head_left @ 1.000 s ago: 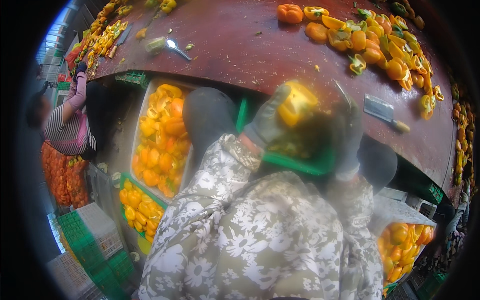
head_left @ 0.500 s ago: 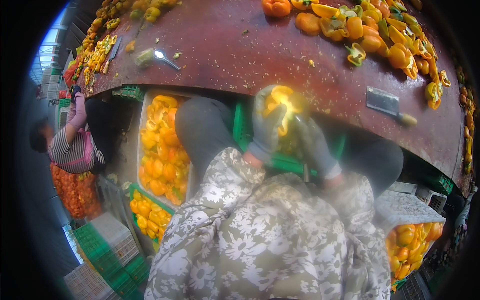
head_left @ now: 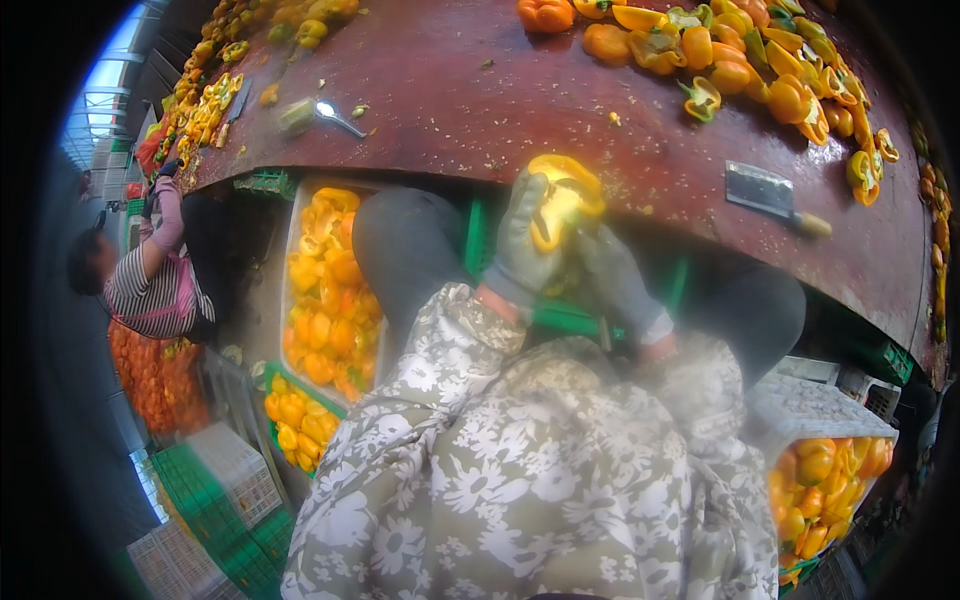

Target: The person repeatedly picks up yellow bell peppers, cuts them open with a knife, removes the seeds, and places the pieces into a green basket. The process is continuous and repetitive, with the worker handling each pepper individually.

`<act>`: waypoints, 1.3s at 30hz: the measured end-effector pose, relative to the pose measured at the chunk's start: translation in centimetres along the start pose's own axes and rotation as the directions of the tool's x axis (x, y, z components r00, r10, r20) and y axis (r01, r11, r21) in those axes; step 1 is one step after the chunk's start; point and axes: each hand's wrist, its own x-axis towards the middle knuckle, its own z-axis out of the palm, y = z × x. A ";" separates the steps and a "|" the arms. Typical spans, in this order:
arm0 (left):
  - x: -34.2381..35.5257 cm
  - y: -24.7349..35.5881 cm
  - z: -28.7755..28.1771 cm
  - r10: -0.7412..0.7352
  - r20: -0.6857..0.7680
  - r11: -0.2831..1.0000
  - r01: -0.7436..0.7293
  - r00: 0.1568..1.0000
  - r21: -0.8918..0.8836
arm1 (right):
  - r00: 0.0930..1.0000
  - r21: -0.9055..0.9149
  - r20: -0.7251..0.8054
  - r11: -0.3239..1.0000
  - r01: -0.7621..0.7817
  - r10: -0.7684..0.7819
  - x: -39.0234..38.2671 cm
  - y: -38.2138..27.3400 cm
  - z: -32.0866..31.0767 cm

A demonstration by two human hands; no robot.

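Note:
My left hand [head_left: 518,250], in a grey glove, grips a halved yellow bell pepper [head_left: 582,182] just over the near edge of the table. The pepper's cut, hollow side faces up and toward the right. My right hand [head_left: 612,275], gloved in grey too, is bent in close against the pepper's lower right side. Its fingers are curled and partly blurred by haze. A short thin rod [head_left: 605,334] shows below that hand; what it belongs to cannot be made out. A green crate [head_left: 565,318] sits beneath both hands, between my knees.
On the dark red table [head_left: 430,95] lie a cleaver [head_left: 760,188], a metal spoon [head_left: 340,118] and a heap of cut peppers [head_left: 735,75]. Pepper-filled crates flank me: a white crate [head_left: 290,270] at left, another crate [head_left: 830,420] at right. A co-worker [head_left: 150,270] sits far left.
My left hand has turned the pepper half and shifted slightly left. My right hand has moved slightly left too, staying close against it. The co-worker's arms have moved.

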 end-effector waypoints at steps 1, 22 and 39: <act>0.0 -0.6 0.2 0.068 -0.066 0.994 -0.062 0.996 0.085 | 1.000 0.075 -0.001 0.997 -0.017 0.017 0.1 -0.3 -0.2; 6.6 -2.0 5.8 -0.045 -0.377 0.980 0.114 0.925 0.163 | 0.980 -0.121 -0.110 0.976 -0.180 0.167 -5.2 11.6 -3.9; 1.2 -1.1 5.2 0.301 -0.275 0.914 -0.359 0.913 -0.191 | 0.887 -0.770 0.197 0.495 0.403 -0.417 -2.4 7.5 -4.6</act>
